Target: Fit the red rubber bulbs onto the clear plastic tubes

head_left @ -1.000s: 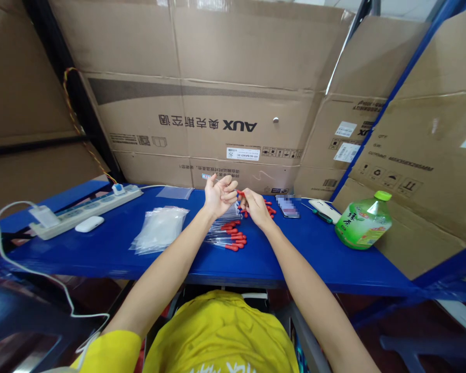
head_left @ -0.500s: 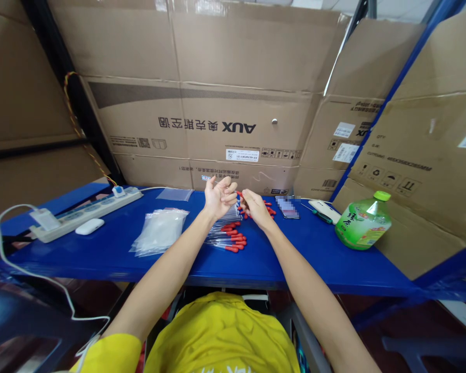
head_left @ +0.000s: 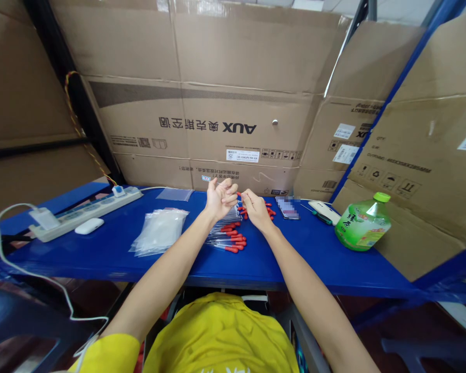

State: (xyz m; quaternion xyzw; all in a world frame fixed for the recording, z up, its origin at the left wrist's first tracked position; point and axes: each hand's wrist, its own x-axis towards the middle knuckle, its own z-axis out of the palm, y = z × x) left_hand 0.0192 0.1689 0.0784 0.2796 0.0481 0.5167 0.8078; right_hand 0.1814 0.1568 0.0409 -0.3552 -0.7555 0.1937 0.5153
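Note:
My left hand (head_left: 219,198) is raised over the blue table (head_left: 101,248), palm up, fingers curled around a thin clear tube whose end pokes out above the thumb. My right hand (head_left: 255,208) is closed in a pinch on a small red cap (head_left: 238,194), held right against the left hand's fingers. Below the hands lies a row of clear tubes with red caps (head_left: 230,239). Loose red caps (head_left: 269,209) lie just past my right hand.
A stack of clear plastic bags (head_left: 159,229) lies left of the tubes. A power strip (head_left: 86,209) and a white earbud case (head_left: 87,225) are at far left. A phone (head_left: 288,206), a white tool (head_left: 324,211) and a green bottle (head_left: 363,226) stand right. Cardboard boxes (head_left: 217,124) wall the back.
The hands have hardly moved. The right hand has edged slightly closer to the left, keeping the red cap at the left fingers.

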